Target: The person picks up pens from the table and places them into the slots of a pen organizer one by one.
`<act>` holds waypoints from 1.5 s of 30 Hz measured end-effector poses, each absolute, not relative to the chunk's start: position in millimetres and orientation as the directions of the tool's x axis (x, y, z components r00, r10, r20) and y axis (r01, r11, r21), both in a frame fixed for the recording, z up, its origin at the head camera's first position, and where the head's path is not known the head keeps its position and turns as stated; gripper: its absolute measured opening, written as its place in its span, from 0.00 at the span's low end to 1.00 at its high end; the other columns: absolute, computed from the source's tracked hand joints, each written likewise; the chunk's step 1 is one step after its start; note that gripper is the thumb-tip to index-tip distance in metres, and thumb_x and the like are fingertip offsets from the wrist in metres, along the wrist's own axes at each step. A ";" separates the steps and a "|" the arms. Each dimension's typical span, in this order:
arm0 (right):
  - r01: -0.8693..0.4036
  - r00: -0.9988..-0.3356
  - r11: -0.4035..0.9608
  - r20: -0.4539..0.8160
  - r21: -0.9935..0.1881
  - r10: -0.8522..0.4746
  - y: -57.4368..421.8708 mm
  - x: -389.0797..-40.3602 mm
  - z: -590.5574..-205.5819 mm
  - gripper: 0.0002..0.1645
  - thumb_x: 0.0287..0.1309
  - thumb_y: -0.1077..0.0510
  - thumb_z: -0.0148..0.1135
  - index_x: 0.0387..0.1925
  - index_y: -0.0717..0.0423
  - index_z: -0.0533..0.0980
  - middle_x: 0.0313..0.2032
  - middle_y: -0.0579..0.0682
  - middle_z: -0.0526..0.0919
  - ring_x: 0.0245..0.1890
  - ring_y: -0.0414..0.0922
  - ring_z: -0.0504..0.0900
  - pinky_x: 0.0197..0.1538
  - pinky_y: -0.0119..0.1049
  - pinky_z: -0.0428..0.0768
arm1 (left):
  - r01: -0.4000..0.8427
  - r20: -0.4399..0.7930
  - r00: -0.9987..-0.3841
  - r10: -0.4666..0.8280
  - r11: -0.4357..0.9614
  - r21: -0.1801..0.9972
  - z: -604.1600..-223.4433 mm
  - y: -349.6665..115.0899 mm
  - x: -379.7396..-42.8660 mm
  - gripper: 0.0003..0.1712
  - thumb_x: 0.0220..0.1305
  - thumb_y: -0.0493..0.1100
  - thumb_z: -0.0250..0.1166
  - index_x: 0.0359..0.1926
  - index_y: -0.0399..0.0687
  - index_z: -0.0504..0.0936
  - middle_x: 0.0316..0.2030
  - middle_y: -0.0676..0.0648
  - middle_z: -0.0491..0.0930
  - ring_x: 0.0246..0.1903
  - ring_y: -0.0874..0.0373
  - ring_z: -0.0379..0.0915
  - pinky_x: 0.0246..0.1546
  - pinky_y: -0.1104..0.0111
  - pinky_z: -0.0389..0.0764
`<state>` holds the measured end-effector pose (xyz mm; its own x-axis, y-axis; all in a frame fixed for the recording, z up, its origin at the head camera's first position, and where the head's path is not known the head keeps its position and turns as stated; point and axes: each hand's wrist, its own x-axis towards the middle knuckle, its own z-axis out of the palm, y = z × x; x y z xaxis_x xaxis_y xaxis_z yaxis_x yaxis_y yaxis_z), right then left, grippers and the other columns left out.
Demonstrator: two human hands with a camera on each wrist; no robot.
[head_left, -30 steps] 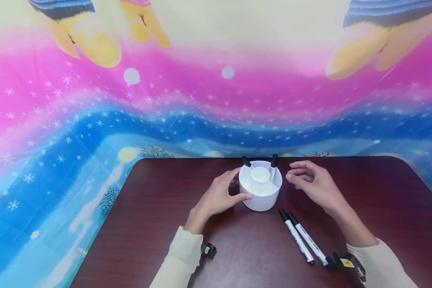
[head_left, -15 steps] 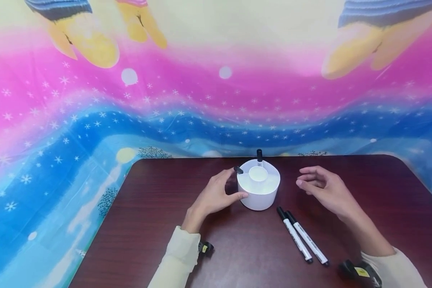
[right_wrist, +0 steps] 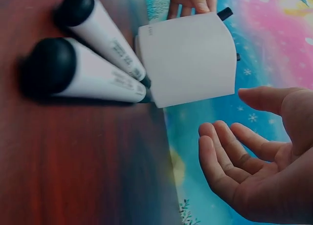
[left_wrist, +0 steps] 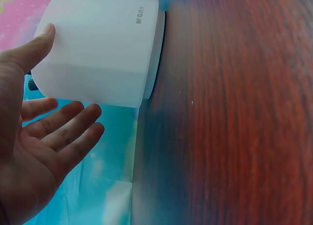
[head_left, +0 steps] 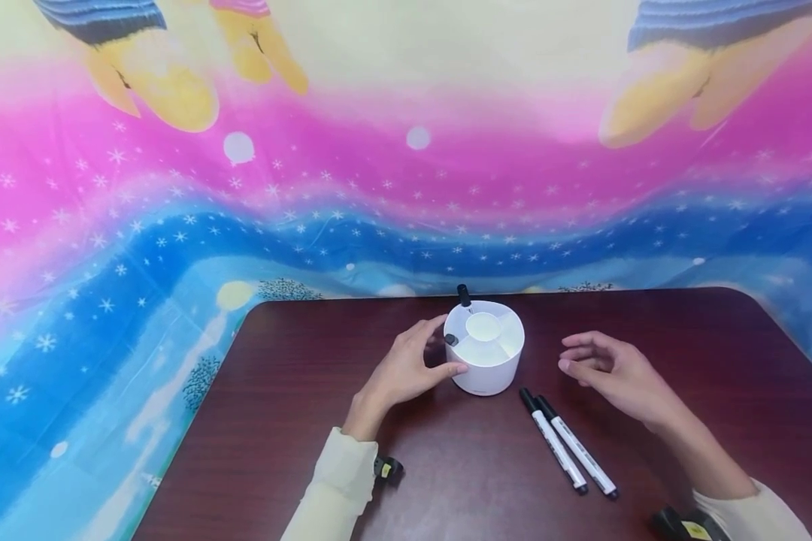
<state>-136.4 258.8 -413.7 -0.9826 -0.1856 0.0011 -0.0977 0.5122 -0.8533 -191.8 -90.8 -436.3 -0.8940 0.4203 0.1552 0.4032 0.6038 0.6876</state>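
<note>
A white round pen holder (head_left: 487,376) with several compartments stands on the table; small lettering shows on its side in the left wrist view. Two black-capped markers stand in it, one marker (head_left: 463,294) at the back, another marker (head_left: 451,340) at the left rim. My left hand (head_left: 409,364) is at the holder's left side, thumb against the front wall, fingers loosely extended; whether the fingertips touch is unclear. My right hand (head_left: 616,376) hovers to the right, apart from the holder, fingers relaxed and holding nothing. Below it lie two white markers, a left marker (head_left: 560,451) and a right marker (head_left: 585,454).
The dark wooden table (head_left: 277,421) has its back edge just behind the holder. A colourful printed cloth (head_left: 352,188) hangs behind it. Black wrist cameras, such as the left wrist camera (head_left: 388,470), sit at the cuffs.
The pen holder has turned counterclockwise as seen from above, carrying its markers from the back right towards the left. My right hand has drawn away to the right and slightly down. The left hand stays put.
</note>
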 end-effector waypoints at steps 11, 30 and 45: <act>-0.027 -0.961 0.469 -0.106 -0.883 -0.255 275.2 -120.9 -435.4 0.30 0.75 0.53 0.67 0.67 0.69 0.73 0.54 0.64 0.87 0.47 0.36 0.90 0.45 0.39 0.91 | 0.392 0.144 -0.898 0.416 0.605 0.693 -436.9 -90.5 -193.2 0.52 0.63 0.64 0.78 0.82 0.61 0.66 0.70 0.51 0.77 0.60 0.55 0.83 0.64 0.55 0.85; 0.058 -0.916 0.458 -0.230 -0.887 -0.328 284.2 -107.0 -451.9 0.31 0.74 0.54 0.68 0.67 0.72 0.75 0.54 0.64 0.88 0.46 0.32 0.89 0.43 0.39 0.91 | 0.392 0.140 -0.898 0.418 0.611 0.688 -436.4 -90.5 -192.6 0.52 0.63 0.66 0.77 0.82 0.63 0.65 0.70 0.51 0.77 0.60 0.55 0.83 0.63 0.56 0.85; 0.064 -0.907 0.531 -0.272 -0.845 -0.323 269.2 -100.5 -456.5 0.30 0.63 0.55 0.77 0.61 0.69 0.80 0.42 0.55 0.88 0.36 0.38 0.87 0.37 0.36 0.90 | 0.387 0.136 -0.900 0.414 0.615 0.687 -436.2 -90.1 -191.9 0.51 0.63 0.64 0.77 0.82 0.62 0.66 0.69 0.51 0.78 0.61 0.55 0.83 0.64 0.54 0.85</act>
<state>-100.5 269.2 -456.5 -0.9067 -0.3226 -0.2716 0.0644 0.5306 -0.8452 -191.9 -90.1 -436.2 -0.9002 0.4136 0.1362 0.3866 0.6153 0.6870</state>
